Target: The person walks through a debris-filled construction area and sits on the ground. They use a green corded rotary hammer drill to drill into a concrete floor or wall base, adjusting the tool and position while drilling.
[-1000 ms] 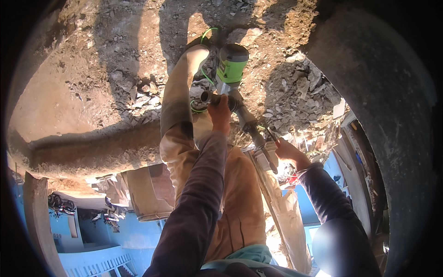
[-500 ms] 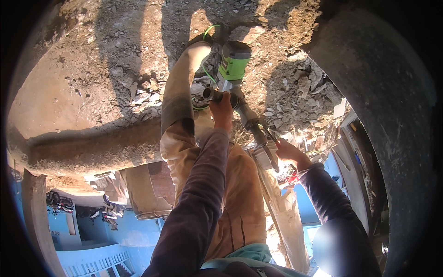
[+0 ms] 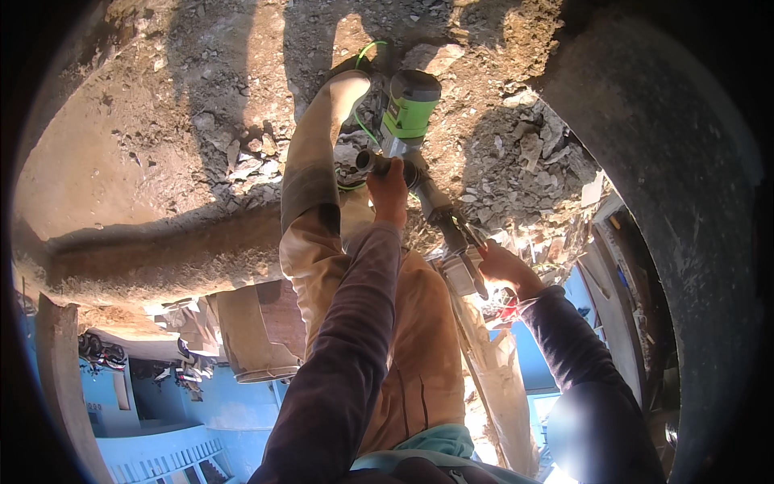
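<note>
A green and grey demolition hammer (image 3: 413, 113) lies across the broken concrete surface, its body at the top centre. My left hand (image 3: 390, 189) is wrapped around its black side handle. My right hand (image 3: 504, 268) holds the tool's lower end near the chisel, where a red part shows by my wrist. Both forearms wear dark purple sleeves. My tan trouser leg (image 3: 310, 173) stretches up under the tool, with my shoe next to the green cable (image 3: 363, 56).
Broken concrete rubble (image 3: 524, 153) is heaped right of the tool. A concrete ledge (image 3: 161, 258) runs across the left. Below it are blue walls (image 3: 201, 411) and a tan bucket (image 3: 250, 331). A dark curved wall (image 3: 669, 185) closes the right side.
The tool and both hands have shifted slightly up and left in the view; my grips on it stay the same.
</note>
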Demonstrator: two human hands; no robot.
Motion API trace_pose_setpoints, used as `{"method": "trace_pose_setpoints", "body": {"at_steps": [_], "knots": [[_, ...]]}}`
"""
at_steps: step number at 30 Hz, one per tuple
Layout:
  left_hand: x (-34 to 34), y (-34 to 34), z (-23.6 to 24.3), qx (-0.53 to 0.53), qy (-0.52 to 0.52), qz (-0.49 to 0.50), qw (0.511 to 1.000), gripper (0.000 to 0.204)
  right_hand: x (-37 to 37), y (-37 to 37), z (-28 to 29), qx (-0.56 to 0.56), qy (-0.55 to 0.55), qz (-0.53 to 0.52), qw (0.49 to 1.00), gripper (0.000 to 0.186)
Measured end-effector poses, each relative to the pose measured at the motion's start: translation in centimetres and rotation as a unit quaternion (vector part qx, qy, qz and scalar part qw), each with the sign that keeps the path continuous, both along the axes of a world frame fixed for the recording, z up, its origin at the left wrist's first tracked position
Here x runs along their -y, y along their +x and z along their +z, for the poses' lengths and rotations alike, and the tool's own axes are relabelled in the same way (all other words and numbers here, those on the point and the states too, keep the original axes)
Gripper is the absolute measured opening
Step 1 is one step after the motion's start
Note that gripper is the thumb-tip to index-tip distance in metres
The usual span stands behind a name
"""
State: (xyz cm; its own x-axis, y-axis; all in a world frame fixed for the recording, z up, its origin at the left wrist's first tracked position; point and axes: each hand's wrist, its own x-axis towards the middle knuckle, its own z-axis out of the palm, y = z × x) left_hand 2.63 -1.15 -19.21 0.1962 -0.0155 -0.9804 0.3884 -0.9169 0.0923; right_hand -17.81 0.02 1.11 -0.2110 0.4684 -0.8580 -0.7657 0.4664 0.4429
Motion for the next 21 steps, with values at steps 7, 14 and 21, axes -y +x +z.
{"method": "trace_pose_setpoints", "body": {"at_steps": [7, 14, 21], "knots": [[0.0, 0.0, -0.1, 0.002, 0.002, -0.007, 1.0, 0.029, 1.4, 0.8, 0.5, -0.001, 0.0, 0.01, 1.0, 0.041], [0.0, -0.1, 0.1, 0.003, -0.004, -0.015, 1.0, 0.031, 1.2, 1.1, 0.9, 0.006, -0.06, 0.035, 0.998, 0.031], [-0.3, 0.0, -0.2, -0.001, 0.001, -0.015, 1.0, 0.031, 5.4, 2.9, 1.0, 0.015, 0.031, 0.062, 0.997, 0.044]]}}
